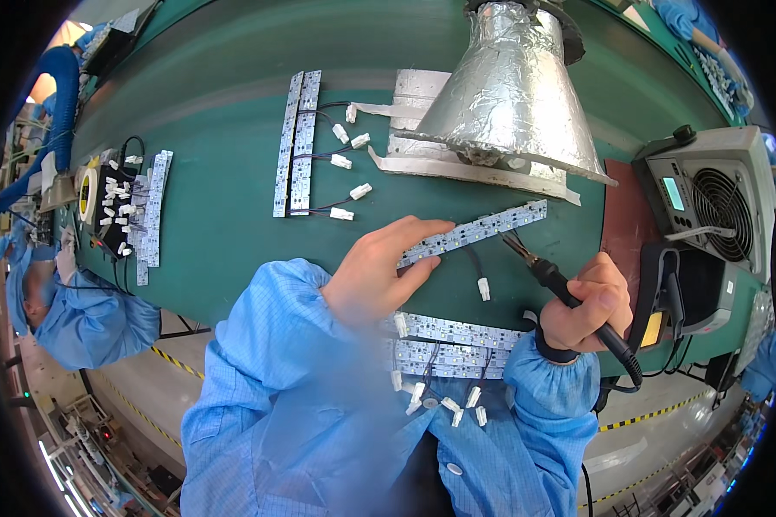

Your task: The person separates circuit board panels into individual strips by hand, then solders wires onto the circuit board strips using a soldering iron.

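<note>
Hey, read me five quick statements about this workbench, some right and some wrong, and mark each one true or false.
1. The left hand holds a circuit strip between thumb and fingers. True.
2. The right hand is bare of any tool. False: the right hand grips a black-handled tool with a metal tip.
3. The foil-covered hood stands beyond the held strip. True.
4. The connector hanging from the held strip's wire is red. False: it is a white connector.
5. The box with the round fan grille is on the left side of the picture. False: that box is on the right.
</note>
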`<state>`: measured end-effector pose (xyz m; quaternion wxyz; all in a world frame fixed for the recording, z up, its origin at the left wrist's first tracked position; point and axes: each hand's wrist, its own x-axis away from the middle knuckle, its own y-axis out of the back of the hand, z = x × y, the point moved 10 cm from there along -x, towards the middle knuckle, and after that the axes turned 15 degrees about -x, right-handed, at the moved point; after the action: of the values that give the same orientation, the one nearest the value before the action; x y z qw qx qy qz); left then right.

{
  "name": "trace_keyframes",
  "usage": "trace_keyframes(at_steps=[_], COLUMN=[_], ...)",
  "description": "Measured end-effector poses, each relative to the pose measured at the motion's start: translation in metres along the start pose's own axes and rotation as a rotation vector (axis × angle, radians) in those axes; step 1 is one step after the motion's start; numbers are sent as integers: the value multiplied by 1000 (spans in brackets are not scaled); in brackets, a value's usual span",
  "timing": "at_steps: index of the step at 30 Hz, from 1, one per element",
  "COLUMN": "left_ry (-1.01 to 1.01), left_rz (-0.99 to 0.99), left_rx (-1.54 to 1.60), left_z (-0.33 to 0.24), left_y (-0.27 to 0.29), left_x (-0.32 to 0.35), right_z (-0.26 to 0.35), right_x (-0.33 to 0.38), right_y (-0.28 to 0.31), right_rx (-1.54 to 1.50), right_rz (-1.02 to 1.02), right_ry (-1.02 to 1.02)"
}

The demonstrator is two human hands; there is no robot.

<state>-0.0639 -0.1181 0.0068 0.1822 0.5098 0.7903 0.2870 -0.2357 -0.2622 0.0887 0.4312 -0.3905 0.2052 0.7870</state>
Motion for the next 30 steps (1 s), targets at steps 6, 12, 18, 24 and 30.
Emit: trace_keyframes(at_steps=[6,12,18,24,30], left_ry=[16,16,18,-35,-8], left_rz=[8,5,-11,-87,-122], left_rx=[-3,-13,-42,-70,-109], left_z=[1,0,-3,-8,-5], left_y=[-1,0,4,12,20], left_x=[0,-1,1,6,7], right_z=[-2,-1,0,-14,-19], right_x=[0,0,-3,-8,-8], right_y=[-1,-3,16,64,47], right_rx=[-1,-27,-29,66,82], right_rz=[33,27,-115,-381,-253], right_ry=[-18,-5,57,17,-4])
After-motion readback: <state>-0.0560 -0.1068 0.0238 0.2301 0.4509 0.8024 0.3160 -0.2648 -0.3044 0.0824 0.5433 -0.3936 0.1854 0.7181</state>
